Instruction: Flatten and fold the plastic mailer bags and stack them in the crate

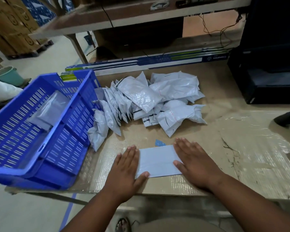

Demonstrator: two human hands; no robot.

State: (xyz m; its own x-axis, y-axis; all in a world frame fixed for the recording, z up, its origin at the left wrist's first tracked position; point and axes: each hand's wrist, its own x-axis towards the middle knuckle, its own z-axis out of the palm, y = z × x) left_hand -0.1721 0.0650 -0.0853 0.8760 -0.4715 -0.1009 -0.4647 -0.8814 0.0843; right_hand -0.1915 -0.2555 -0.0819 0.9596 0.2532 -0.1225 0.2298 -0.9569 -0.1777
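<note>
Hands (126, 166) (193, 162) flat, fingers straight, pressing the mailer (157, 160). Smooth outward before folding, then drop it in the crate (40, 158) beside it.

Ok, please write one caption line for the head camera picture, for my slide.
Both hands, left and right, press a mailer bag flat beside the blue crate.

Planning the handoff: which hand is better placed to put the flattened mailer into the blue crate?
Probably the left hand: it presses the mailer's crate-side end, while the crate sits left of it.
</note>
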